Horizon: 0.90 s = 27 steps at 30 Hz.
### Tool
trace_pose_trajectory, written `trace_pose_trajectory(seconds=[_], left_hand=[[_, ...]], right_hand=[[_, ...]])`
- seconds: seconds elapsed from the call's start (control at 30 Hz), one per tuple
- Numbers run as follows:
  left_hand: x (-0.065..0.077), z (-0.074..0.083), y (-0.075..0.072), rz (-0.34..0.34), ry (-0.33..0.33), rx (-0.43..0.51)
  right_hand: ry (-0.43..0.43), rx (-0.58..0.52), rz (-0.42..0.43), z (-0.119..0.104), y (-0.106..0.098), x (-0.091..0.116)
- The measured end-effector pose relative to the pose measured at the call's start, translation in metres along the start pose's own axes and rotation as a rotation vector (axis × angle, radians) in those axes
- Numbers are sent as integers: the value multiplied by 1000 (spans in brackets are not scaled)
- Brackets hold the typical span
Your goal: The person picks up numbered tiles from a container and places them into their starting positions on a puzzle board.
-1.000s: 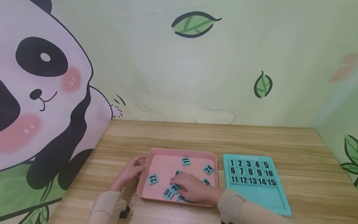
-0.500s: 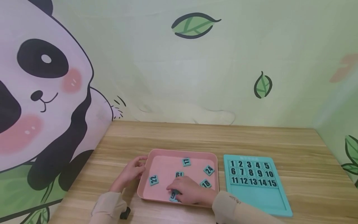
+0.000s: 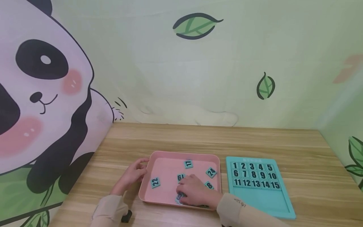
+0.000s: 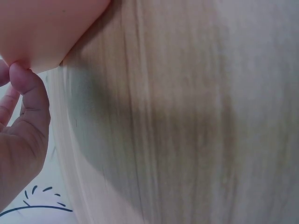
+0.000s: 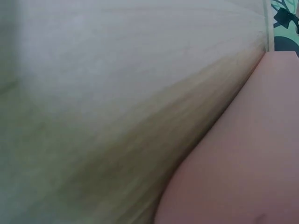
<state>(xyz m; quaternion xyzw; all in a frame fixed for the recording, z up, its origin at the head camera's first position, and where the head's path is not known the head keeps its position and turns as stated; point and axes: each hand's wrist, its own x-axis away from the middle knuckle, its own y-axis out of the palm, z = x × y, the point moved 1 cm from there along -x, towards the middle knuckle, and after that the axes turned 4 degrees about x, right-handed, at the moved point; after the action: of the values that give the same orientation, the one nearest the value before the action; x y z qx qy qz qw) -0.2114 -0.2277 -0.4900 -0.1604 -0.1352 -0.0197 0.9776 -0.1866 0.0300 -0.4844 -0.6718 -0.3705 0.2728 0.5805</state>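
Left hand (image 3: pixel 134 172), relaxed, touching tray (image 3: pixel 167 164); right hand (image 3: pixel 194 190), grip indeterminable, among unplaced tiles (image 3: pixel 181 177); board (image 3: pixel 261 200) to its right, tiles 1–15 (image 3: pixel 255 174) seated.

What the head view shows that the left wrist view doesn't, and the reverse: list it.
Only the head view: the right hand, number tiles, blue board and painted leaves.
Only the left wrist view: the outer side of the pink tray up close.
Both: the left hand, that tray, the wooden table and part of the painted wall.
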Motion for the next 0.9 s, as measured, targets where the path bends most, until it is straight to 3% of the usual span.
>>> trace_pose_trajectory(seconds=[0.23, 0.4, 0.53, 0.9], left_hand=[[2, 0, 0, 3, -9, -15], [2, 0, 0, 0, -4, -4], [1, 0, 0, -7, 10, 9], [1, 1, 0, -13, 28, 16]], right_hand=[[100, 20, 43, 6, 4, 3], [94, -81, 64, 10, 4, 7], [71, -153, 26, 11, 2, 10], [43, -140, -29, 10, 2, 10]])
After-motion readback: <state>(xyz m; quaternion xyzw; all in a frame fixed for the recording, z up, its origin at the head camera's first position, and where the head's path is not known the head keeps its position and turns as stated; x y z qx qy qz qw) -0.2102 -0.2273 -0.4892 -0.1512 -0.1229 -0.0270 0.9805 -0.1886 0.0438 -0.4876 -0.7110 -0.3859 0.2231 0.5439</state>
